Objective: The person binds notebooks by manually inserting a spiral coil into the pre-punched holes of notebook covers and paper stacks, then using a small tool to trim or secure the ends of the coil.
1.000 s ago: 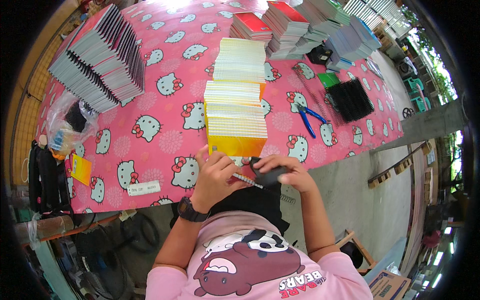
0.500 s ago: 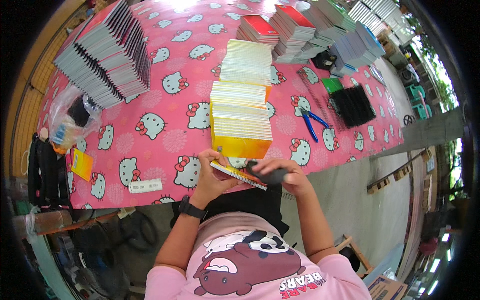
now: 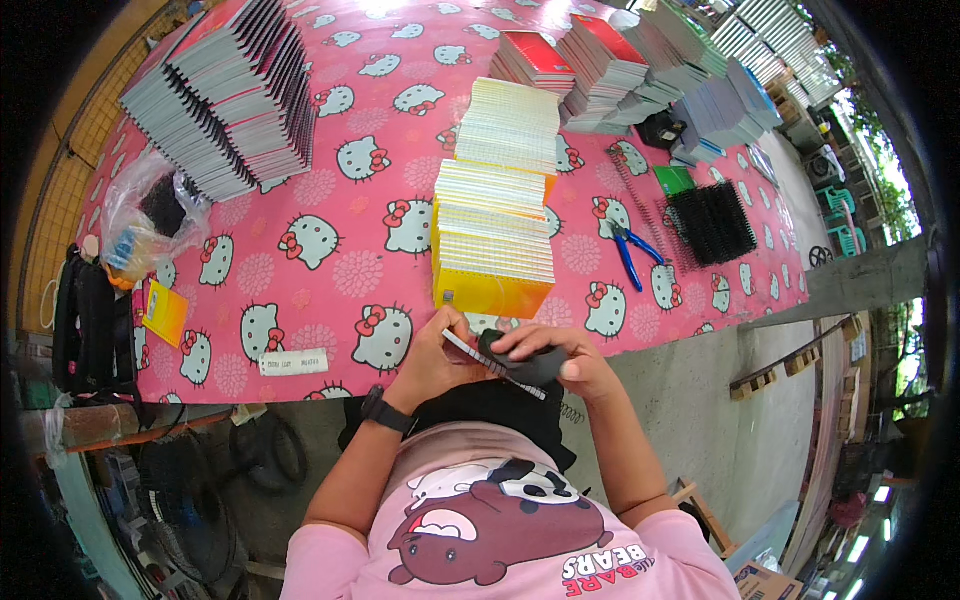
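At the table's front edge, my left hand (image 3: 436, 362) is closed around a small booklet (image 3: 468, 350), its white edge with a row of holes or coil loops turned up and to the right. My right hand (image 3: 568, 352) is closed on a dark grey, rounded thing (image 3: 540, 370) pressed along that edge; its kind cannot be made out. Below the right hand hangs the end of a thin wire coil (image 3: 572, 412). Just beyond both hands stands a row of yellow-covered booklets (image 3: 490, 292), white edges upward.
Blue-handled pliers (image 3: 630, 258) lie to the right, beside a pile of black spiral coils (image 3: 712, 225). Tall stacks of spiral-bound notebooks (image 3: 225, 110) stand far left, red-covered stacks (image 3: 600, 65) far right. A plastic bag (image 3: 150, 225) and yellow booklet (image 3: 163, 313) sit at left.
The booklet has tilted more steeply, its yellow face no longer showing. My right hand and the dark thing have moved slightly left along its edge. The view has shifted slightly.
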`<state>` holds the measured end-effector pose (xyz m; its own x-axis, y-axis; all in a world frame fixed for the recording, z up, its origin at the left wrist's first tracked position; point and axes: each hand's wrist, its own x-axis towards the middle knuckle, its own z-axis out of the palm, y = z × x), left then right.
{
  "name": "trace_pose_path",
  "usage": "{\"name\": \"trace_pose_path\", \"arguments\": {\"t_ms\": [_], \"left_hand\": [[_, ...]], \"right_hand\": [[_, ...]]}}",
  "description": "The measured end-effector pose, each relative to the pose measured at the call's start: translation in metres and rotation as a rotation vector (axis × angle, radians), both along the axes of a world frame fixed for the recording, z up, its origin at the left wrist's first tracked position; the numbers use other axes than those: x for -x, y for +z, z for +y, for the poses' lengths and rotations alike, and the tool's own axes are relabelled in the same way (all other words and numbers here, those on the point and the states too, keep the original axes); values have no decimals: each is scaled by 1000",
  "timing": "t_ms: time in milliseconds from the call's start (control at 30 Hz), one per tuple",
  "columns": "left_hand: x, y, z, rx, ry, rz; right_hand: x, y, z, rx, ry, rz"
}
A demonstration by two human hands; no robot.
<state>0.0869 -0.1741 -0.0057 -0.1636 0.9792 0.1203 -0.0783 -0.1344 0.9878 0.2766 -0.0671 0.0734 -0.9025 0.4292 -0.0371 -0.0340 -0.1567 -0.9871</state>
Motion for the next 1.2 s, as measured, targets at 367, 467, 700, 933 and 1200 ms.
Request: {"name": "trace_pose_path", "arguments": {"t_ms": [367, 467, 700, 933, 1200], "left_hand": [[0, 6, 0, -37, 18, -8], [2, 12, 4, -45, -6, 34], [1, 1, -2, -31, 6, 7], [-8, 17, 1, -21, 40, 55], [-21, 59, 6, -163, 258, 517]], "right_hand": [[12, 0, 0, 28, -57, -86], [16, 5, -4, -81, 6, -51], [-12, -1, 8, -148, -270, 237], [-48, -26, 48, -1194, -794, -669], [34, 39, -40, -799, -470, -139]]}}
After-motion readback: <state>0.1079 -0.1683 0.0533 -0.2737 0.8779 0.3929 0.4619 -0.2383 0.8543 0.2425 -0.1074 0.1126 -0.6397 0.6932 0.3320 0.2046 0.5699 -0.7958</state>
